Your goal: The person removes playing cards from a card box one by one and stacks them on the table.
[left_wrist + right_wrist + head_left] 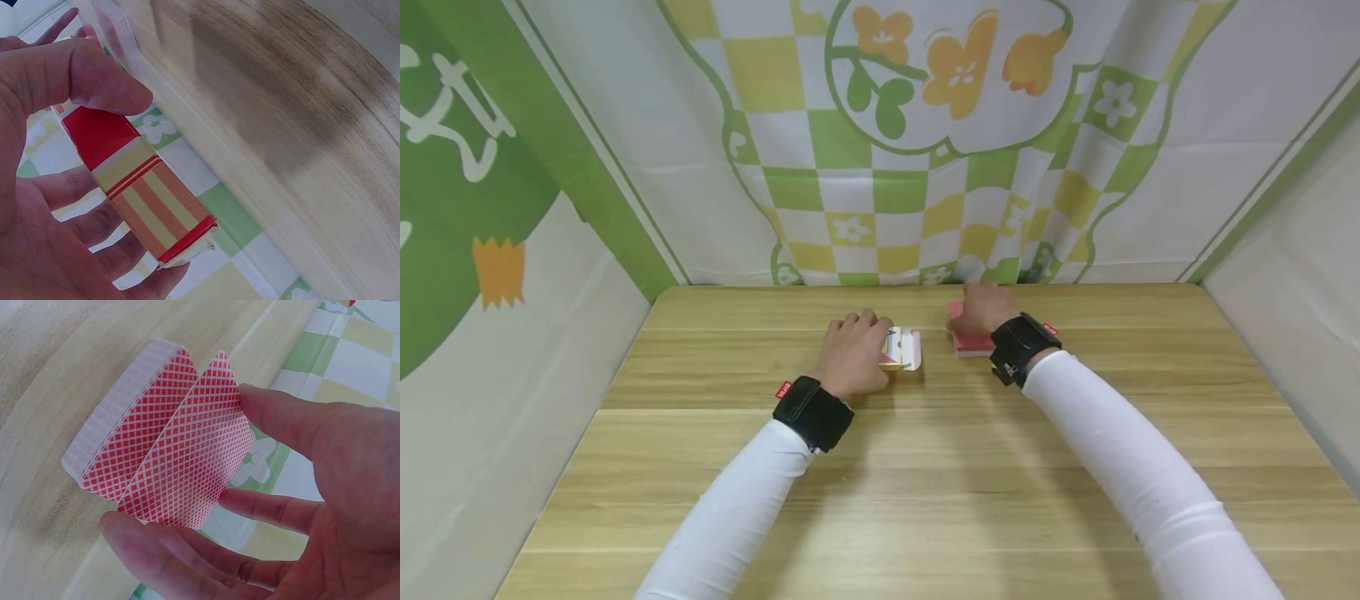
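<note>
My left hand (853, 357) grips a playing-card box (153, 197), thumb on one side and fingers along the other. The box is red with tan stripes on its narrow side. Its white end flap (912, 350) sticks out to the right in the head view. A squared deck of red-backed playing cards (134, 422) sits on the table to the right of the box. Over it, my right hand (988, 308) pinches a red-backed playing card (194, 440) between thumb and fingers. That card is tilted against the deck and covers part of it.
Both hands work near the back edge of the wooden table (925, 475). Behind that edge hangs a curtain with green and yellow checks (895, 192). White and green cloth walls (587, 275) stand at the left and right sides.
</note>
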Demonstrator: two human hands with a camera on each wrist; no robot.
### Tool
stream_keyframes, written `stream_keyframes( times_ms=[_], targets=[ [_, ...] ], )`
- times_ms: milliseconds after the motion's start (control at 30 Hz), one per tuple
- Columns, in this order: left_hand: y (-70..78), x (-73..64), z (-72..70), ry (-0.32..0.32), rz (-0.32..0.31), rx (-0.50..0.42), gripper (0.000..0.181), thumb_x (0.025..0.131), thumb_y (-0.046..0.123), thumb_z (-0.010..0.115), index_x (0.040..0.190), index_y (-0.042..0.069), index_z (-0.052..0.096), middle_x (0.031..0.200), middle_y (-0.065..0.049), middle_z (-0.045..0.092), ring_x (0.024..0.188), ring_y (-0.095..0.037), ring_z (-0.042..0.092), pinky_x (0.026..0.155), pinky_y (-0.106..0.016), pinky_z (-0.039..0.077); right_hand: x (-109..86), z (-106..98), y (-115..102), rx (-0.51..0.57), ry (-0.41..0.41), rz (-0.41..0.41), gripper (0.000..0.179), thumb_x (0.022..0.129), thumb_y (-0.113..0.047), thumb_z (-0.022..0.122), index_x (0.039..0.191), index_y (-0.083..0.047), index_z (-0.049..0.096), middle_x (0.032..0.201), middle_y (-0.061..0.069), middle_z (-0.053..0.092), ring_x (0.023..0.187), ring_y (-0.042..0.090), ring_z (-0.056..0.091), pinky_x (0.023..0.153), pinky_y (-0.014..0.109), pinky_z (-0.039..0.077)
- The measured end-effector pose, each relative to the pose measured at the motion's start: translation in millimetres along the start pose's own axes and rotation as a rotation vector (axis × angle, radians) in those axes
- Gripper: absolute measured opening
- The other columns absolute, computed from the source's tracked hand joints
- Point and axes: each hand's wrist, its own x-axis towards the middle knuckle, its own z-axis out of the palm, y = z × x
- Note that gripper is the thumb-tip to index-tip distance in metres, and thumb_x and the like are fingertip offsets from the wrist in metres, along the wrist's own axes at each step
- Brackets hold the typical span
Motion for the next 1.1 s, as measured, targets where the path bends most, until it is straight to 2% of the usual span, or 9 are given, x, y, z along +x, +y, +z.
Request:
stream_keyframes(
  times_ms=[333, 433, 667, 900, 1100],
  targets=[
    [1.1, -0.3, -0.9, -0.002, 0.001, -0.004, 0.062, 0.059, 0.018, 0.065, 0.119, 0.011, 0.053, 0.105, -0.005, 0.051, 0.098, -0.028, 0.048, 0.089, -0.05, 0.033, 2.3, 4.2, 2.0, -0.037, 0.017, -0.001, 0.071, 0.076, -0.046, 0.064, 0.127, -0.001, 0.046, 0.115, 0.022, 0.057, 0.104, 0.042, 0.053, 0.079, 0.049, 0.044],
    [1.3, -0.2, -1.1, -0.004, 0.0, -0.005, 0.062, 0.059, 0.018, 0.065, 0.119, 0.011, 0.053, 0.105, -0.005, 0.051, 0.098, -0.027, 0.048, 0.089, -0.049, 0.034, 2.9, 6.2, 2.9, -0.042, 0.035, -0.01, 0.067, 0.076, -0.046, 0.065, 0.123, -0.001, 0.05, 0.112, 0.02, 0.059, 0.102, 0.041, 0.054, 0.08, 0.048, 0.044],
    [1.0, 0.2, -0.5, -0.001, -0.003, -0.008, 0.061, 0.058, 0.019, 0.066, 0.118, 0.011, 0.054, 0.104, -0.005, 0.051, 0.096, -0.026, 0.048, 0.089, -0.049, 0.034, 8.7, 13.4, 7.4, -0.009, 0.108, -0.008, 0.051, 0.068, -0.045, 0.069, 0.095, -0.004, 0.055, 0.096, 0.017, 0.061, 0.093, 0.038, 0.057, 0.072, 0.045, 0.046],
    [1.2, -0.3, -1.0, -0.004, -0.005, -0.014, 0.062, 0.058, 0.018, 0.066, 0.118, 0.011, 0.054, 0.104, -0.005, 0.051, 0.096, -0.026, 0.048, 0.088, -0.049, 0.034, 3.8, 11.7, 3.5, 0.001, 0.1, 0.012, 0.048, 0.07, -0.041, 0.068, 0.096, -0.003, 0.055, 0.097, 0.017, 0.06, 0.095, 0.036, 0.056, 0.076, 0.044, 0.045],
    [1.4, -0.6, -1.6, -0.005, -0.003, -0.011, 0.063, 0.058, 0.018, 0.066, 0.119, 0.011, 0.054, 0.105, -0.005, 0.052, 0.096, -0.027, 0.049, 0.088, -0.049, 0.035, 6.1, 13.8, 5.3, -0.012, 0.095, 0.02, 0.048, 0.07, -0.043, 0.068, 0.095, -0.004, 0.056, 0.097, 0.017, 0.06, 0.093, 0.036, 0.056, 0.074, 0.044, 0.044]
  ],
)
